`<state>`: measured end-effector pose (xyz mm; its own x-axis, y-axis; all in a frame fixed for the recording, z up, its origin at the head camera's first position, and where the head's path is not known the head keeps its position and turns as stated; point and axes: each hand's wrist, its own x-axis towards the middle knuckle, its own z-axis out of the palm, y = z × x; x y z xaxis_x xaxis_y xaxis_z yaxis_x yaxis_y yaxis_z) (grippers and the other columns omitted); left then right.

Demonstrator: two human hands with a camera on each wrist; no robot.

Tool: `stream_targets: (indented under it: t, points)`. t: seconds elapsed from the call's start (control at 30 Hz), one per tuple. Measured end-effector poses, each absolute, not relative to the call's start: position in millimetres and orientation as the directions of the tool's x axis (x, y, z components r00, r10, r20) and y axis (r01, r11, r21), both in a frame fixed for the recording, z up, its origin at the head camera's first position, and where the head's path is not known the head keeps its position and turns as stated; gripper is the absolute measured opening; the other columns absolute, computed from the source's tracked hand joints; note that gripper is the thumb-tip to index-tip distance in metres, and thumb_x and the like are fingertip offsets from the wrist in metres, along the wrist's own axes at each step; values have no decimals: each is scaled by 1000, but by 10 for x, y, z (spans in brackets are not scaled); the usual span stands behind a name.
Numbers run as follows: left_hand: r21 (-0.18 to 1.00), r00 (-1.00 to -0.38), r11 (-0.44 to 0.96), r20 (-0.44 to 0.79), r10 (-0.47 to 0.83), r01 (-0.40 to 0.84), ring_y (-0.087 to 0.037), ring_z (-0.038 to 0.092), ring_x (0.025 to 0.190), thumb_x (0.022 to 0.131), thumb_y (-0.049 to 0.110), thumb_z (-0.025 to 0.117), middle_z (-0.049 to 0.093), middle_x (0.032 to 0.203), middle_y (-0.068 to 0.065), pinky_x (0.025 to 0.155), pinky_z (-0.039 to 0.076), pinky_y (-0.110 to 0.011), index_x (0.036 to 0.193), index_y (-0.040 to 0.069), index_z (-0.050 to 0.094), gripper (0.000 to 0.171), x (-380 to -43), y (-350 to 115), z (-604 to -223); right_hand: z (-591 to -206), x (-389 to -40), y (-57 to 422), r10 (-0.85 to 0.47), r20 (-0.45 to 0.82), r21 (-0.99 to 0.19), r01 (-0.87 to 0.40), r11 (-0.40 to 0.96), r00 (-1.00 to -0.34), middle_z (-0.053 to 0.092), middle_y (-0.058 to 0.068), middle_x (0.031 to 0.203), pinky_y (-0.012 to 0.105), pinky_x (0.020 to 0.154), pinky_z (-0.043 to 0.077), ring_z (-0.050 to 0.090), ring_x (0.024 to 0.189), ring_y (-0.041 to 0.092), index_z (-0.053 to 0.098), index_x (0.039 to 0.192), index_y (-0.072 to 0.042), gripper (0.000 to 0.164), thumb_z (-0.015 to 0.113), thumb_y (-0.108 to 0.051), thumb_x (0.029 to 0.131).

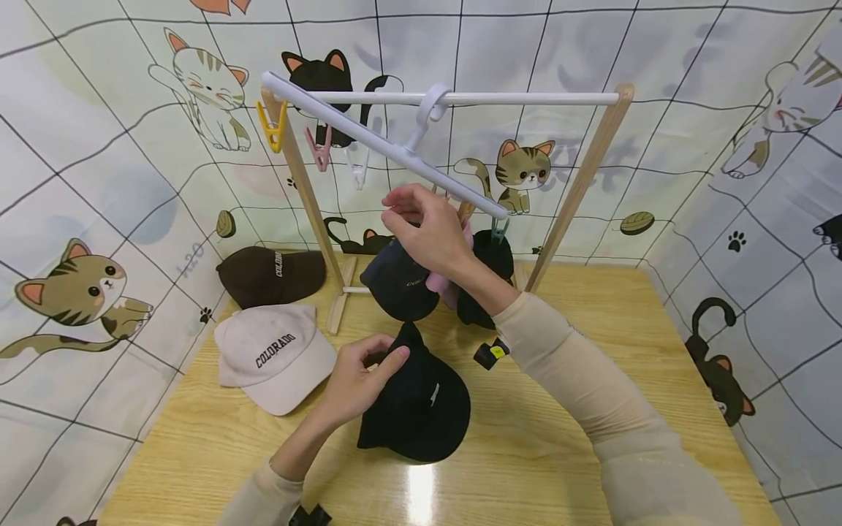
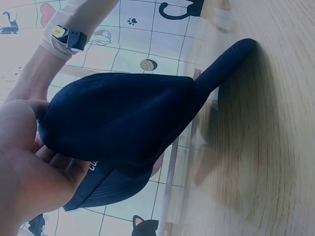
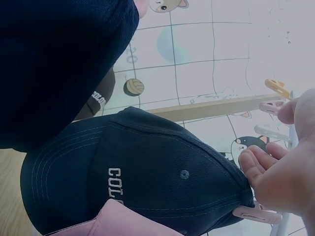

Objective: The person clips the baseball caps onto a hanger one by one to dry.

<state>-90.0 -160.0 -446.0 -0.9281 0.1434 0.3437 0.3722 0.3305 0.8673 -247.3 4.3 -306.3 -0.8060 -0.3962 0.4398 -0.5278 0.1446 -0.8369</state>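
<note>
My left hand [image 1: 355, 383] pinches a black baseball cap [image 1: 408, 409] by the top of its crown, its brim toward the table. My right hand [image 1: 427, 234] is raised just under the white hanger [image 1: 381, 146], fingers loosely bent with nothing in them. Close below its fingers hangs a navy cap [image 3: 152, 167], clipped at the crown by a pale pink clothespin [image 3: 256, 215]. Beside that cap hang a pink cap [image 1: 437, 283] and a black cap [image 1: 498, 263] with a teal clip [image 1: 500, 231]. The hanger slopes down to the right.
A wooden rack [image 1: 579, 186] carries the hanger on its white bar [image 1: 526, 98]. Yellow [image 1: 279, 131], pink [image 1: 319, 153] and white [image 1: 359, 174] clothespins hang at the hanger's left. A dark brown cap [image 1: 253, 277] and a pale cap [image 1: 237, 343] lie on the table's left.
</note>
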Motion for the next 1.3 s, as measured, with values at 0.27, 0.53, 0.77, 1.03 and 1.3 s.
stream_targets:
  t: [0.27, 0.53, 0.77, 1.03, 1.3]
  points:
    - [870, -928, 325, 348, 132, 372, -6, 69, 79, 109, 15, 74, 79, 87, -2, 77, 59, -25, 103, 15, 82, 10, -908, -1625, -4460, -3034, -2522, 28, -406, 415, -862, -495, 112, -814, 77, 15, 140, 35, 119, 58, 74, 135, 26, 67, 143, -1, 38, 67, -20, 110]
    - [866, -923, 318, 358, 142, 386, -6, 69, 81, 109, 13, 75, 79, 86, -3, 82, 60, -25, 102, 13, 81, 9, -872, -1654, -4374, -2992, -2538, -6, -394, 399, -867, -480, 130, -828, 77, 15, 144, 32, 122, 55, 72, 139, 25, 65, 148, -1, 43, 65, -21, 110]
    - [841, -902, 325, 410, 138, 432, -5, 66, 77, 108, 11, 76, 77, 83, -5, 74, 54, -24, 99, 10, 79, 9, -879, -1725, -4326, -2936, -2550, -76, -389, 390, -865, -477, 157, -835, 75, 12, 148, 32, 122, 55, 72, 140, 24, 63, 155, -4, 48, 64, -22, 110]
    - [815, -883, 346, 456, 111, 464, -5, 64, 77, 106, 10, 77, 77, 83, -5, 71, 51, -24, 98, 11, 79, 9, -884, -1839, -4234, -2865, -2556, -207, -403, 388, -856, -486, 176, -829, 68, 12, 160, 33, 124, 54, 68, 146, 26, 55, 163, -4, 57, 66, -25, 111]
    - [787, -860, 374, 507, 58, 490, -4, 58, 72, 103, 1, 77, 73, 78, -5, 65, 45, -26, 95, 12, 79, 13, -902, -2007, -4136, -2797, -2556, -325, -413, 352, -882, -446, 155, -840, 61, 14, 168, 36, 125, 53, 65, 153, 29, 48, 169, -5, 65, 69, -26, 111]
